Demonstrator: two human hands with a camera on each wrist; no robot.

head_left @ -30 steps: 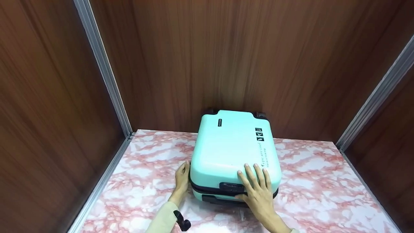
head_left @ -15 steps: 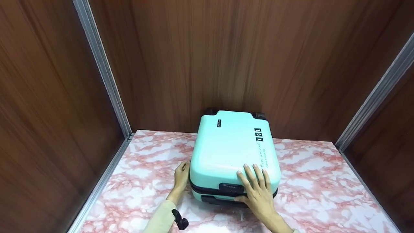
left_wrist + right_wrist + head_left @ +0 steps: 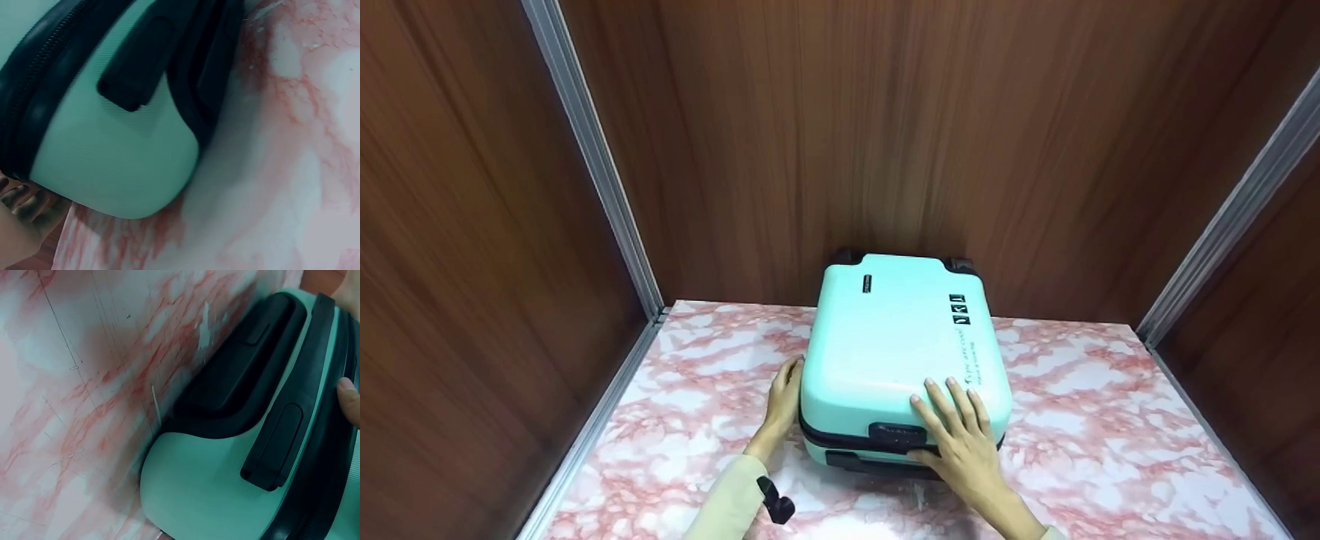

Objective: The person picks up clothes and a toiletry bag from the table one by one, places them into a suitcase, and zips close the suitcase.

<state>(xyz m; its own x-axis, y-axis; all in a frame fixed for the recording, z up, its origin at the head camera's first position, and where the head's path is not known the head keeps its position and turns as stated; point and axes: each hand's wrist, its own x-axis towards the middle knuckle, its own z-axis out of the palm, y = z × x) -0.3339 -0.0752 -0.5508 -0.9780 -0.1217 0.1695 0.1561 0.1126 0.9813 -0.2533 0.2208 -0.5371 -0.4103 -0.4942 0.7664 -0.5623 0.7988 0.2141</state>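
Observation:
A mint-green hard-shell suitcase (image 3: 885, 345) lies flat on the marbled tabletop, its black zipper band (image 3: 34, 101) running round the side. At the suitcase's left side is my left hand (image 3: 784, 394), its fingertips against the shell near the band. In the left wrist view its fingers (image 3: 35, 209) are partly behind the suitcase, so whether they pinch anything is hidden. My right hand (image 3: 967, 454) rests with spread fingers on the front right edge of the lid. Its thumb (image 3: 350, 398) lies on the black band in the right wrist view. A black carry handle (image 3: 281, 422) faces me.
Brown wood-grain panels (image 3: 780, 150) enclose the back and both sides, joined by metal corner posts (image 3: 592, 150). The suitcase's wheels (image 3: 960, 266) are close to the back panel. Pink-and-white marbled tabletop (image 3: 690, 405) extends on either side of the suitcase.
My left hand has moved a little away from me along the suitcase's left side, and its fingers look straighter. The right hand stays in place; the suitcase has barely shifted.

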